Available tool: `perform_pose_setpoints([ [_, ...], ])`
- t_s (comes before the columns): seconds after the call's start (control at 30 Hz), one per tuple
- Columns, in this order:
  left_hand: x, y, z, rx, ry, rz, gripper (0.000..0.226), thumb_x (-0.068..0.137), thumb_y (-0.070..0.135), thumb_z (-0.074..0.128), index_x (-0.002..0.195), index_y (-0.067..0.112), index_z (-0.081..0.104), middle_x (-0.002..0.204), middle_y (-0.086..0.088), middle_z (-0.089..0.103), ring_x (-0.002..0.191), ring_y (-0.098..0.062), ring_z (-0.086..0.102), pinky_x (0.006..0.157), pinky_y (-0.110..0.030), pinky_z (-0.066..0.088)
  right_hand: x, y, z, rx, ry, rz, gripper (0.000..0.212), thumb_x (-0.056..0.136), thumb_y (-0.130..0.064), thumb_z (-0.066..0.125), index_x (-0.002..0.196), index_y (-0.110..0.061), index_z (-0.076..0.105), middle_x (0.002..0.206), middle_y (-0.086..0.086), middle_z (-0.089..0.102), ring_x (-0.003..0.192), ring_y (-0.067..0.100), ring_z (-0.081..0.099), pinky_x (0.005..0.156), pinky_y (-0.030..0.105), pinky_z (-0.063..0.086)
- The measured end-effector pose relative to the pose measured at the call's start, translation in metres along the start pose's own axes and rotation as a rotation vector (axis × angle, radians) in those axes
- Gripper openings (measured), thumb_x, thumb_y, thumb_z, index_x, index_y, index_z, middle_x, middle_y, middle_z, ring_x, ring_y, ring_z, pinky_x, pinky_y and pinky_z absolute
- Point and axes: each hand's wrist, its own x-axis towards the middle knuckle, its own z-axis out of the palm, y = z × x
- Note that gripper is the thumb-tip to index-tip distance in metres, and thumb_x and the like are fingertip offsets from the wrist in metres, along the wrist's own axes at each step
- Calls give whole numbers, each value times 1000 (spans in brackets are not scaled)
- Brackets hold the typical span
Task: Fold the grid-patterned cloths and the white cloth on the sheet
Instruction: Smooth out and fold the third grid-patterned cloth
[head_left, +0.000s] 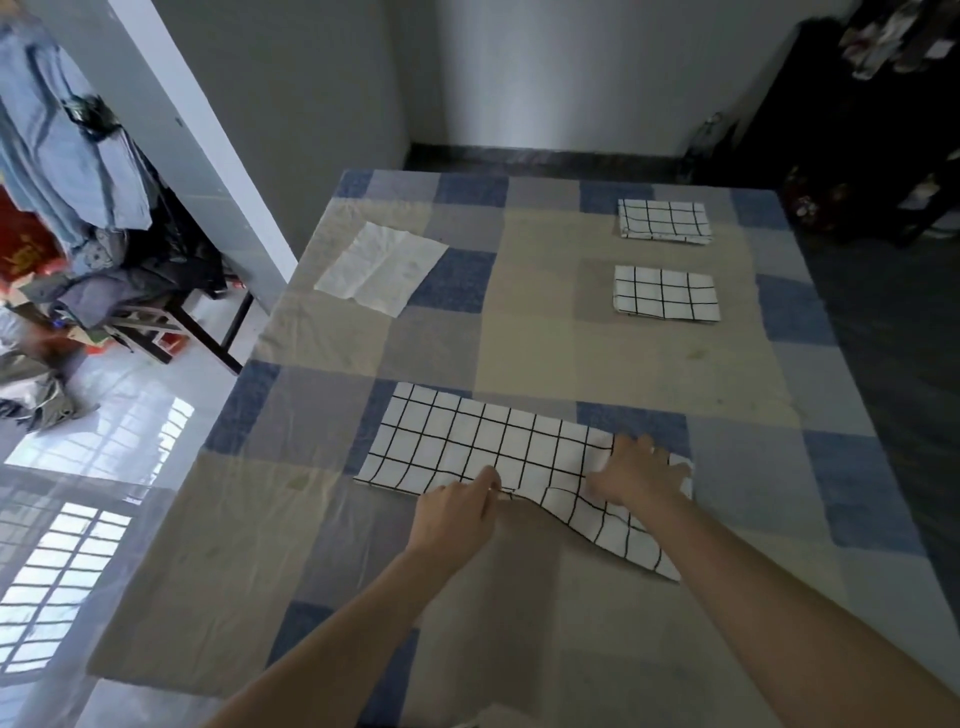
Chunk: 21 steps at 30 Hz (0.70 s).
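A long grid-patterned cloth lies folded lengthwise on the patchwork sheet, its right end skewed toward me. My left hand pinches the cloth's near edge at the middle. My right hand lies flat with spread fingers on the cloth's right part. Two folded grid-patterned cloths rest at the far right, one nearer and one farther. A white cloth lies unfolded at the far left of the sheet.
A chair piled with clothes stands left of the sheet on the glossy tiled floor. Dark furniture stands at the far right. A grey wall rises behind the sheet's far edge.
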Motion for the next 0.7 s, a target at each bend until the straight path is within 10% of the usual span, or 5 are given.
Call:
perform_pose_setpoints([
  [0.2,11,11,-18,-352,106,-362,22,84,51,54,81,30,49,69,15,64,68,-6,58,59,-27,45,-4,-13,-4,-94,-14,-8,92,80,-58,59,149,-8,23,152,12,29,138,31,30,108,49,34],
  [0.37,22,13,-31,-545,172,-155,22,86,12,62,78,31,52,72,15,64,71,-2,62,63,-22,48,-5,-23,-19,192,164,-296,57,85,-49,57,128,-13,45,129,10,50,113,27,52,87,39,49],
  [0.7,29,23,-71,-860,210,36,36,77,-15,55,73,20,64,79,5,69,81,-13,66,75,-28,52,-13,-10,-71,999,-573,-288,47,89,-36,66,124,-7,54,118,0,63,111,21,60,91,38,53],
])
